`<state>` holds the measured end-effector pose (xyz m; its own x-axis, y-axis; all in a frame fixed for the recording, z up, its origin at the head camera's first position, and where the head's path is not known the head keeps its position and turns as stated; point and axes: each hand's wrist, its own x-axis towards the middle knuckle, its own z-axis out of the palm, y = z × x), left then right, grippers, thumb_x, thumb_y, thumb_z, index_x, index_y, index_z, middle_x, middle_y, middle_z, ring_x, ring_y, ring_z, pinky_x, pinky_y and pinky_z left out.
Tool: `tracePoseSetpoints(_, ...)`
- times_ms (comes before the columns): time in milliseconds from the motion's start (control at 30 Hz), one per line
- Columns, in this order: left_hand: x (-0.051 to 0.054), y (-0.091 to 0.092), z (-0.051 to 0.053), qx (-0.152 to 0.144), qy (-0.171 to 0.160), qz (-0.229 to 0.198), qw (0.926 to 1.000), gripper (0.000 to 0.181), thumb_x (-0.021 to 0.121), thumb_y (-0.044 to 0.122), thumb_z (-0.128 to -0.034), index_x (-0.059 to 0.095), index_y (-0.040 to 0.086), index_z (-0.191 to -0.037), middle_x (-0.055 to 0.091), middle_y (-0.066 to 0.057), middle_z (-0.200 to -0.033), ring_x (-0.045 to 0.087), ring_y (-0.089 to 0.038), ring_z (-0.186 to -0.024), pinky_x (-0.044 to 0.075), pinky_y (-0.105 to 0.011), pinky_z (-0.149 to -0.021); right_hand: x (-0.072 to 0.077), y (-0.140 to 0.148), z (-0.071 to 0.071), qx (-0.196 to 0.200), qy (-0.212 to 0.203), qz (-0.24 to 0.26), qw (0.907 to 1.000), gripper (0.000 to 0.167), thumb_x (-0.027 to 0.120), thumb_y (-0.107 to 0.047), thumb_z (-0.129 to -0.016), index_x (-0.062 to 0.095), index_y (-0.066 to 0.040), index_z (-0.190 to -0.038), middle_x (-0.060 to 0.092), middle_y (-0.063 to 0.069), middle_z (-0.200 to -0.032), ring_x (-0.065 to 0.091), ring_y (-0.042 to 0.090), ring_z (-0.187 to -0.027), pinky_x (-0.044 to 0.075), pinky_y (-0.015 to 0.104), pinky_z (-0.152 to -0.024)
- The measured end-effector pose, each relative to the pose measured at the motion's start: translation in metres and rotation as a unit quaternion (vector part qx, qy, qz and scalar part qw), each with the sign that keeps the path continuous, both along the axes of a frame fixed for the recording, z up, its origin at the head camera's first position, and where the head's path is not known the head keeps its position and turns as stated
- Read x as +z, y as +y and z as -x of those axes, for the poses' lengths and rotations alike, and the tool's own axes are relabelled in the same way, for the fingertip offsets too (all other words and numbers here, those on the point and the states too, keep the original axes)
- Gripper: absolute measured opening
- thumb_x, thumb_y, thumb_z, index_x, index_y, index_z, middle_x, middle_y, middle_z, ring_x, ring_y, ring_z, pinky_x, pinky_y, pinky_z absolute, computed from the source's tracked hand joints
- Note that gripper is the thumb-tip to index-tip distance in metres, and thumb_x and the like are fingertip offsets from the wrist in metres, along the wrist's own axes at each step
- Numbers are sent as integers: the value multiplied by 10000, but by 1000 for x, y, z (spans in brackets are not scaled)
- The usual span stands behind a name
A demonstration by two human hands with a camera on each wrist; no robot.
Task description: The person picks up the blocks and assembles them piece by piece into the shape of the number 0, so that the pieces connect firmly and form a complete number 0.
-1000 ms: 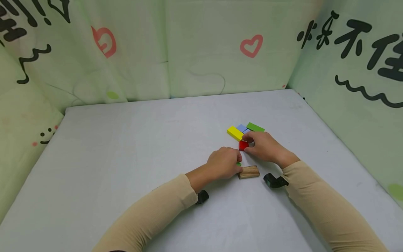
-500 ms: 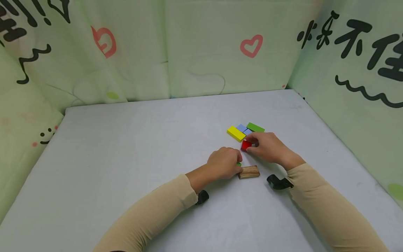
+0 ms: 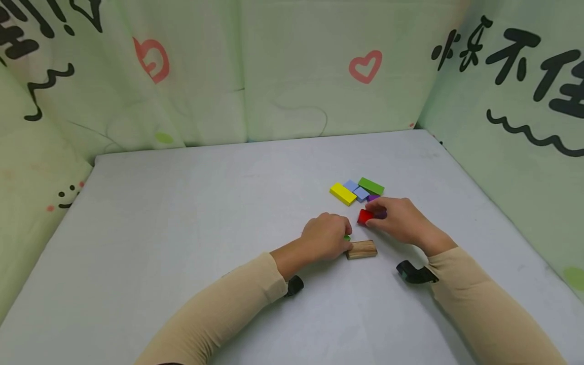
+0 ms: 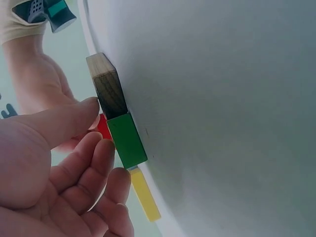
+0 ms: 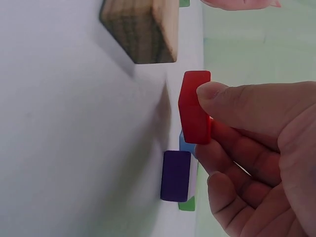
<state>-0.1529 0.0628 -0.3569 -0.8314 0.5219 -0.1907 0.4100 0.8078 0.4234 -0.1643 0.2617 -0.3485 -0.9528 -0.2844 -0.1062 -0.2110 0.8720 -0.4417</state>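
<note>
My right hand point(image 3: 406, 220) pinches a red block point(image 5: 196, 106) between thumb and fingers, apart from the cluster beyond it. My left hand point(image 3: 325, 235) lies low at the table, its curled fingers and thumb around a green block point(image 4: 127, 140). The thumb tip also comes against the end of a wooden block point(image 3: 362, 250), which abuts the green one. Most of that green block point(image 3: 347, 238) is hidden by the left hand in the head view. A purple patch shows between the right fingers in the head view; I cannot tell what it belongs to.
Beyond the hands lie a yellow block point(image 3: 342, 194), two light blue pieces point(image 3: 361, 194), another green block point(image 3: 371, 185) and a purple block point(image 5: 175, 175), close together. A white-covered table point(image 3: 191, 213) extends to printed green curtains point(image 3: 283, 71) at the back and sides.
My right hand has drawn the red block away from the yellow and blue blocks, toward me and to the right, uncovering a purple block. The left hand has stayed in place.
</note>
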Motion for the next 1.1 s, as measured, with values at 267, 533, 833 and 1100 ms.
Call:
tracePoseSetpoints(267,1,-1,0,-19,60,-16,10000,254,741,314,-922,726,173,-1132,678,87,-994,553,-98,-877,470,-234,-691,-2,6,-8,63,98,-16,9999,384,729,-117,-910,641,43,-1247,673,176,-1134,598,336,-1030,516,503,-903)
tracePoseSetpoints(533,1,-1,-1,-32,113,39,9999,258,738,322,-924,726,176,-1136,681,85,-1001,556,-97,-878,471,-236,-693,-4,10,-14,52,52,-51,10000,381,737,-137,-905,649,35,-1234,670,170,-1125,600,338,-1029,517,505,-894)
tracePoseSetpoints(833,2,-1,-2,-2,67,49,10000,265,737,318,-924,724,173,-1146,679,79,-1004,552,-100,-878,467,-229,-681,-8,13,-18,90,111,-68,9999,370,735,-128,-904,651,44,-1221,675,167,-1110,607,332,-1010,519,503,-886)
tracePoseSetpoints(1100,2,0,-2,-13,98,50,9999,264,739,318,-923,726,173,-1144,682,82,-1004,555,-100,-873,464,-228,-674,-10,15,-20,53,103,-48,9999,373,732,-126,-905,647,43,-1227,671,174,-1115,608,330,-1000,519,504,-880)
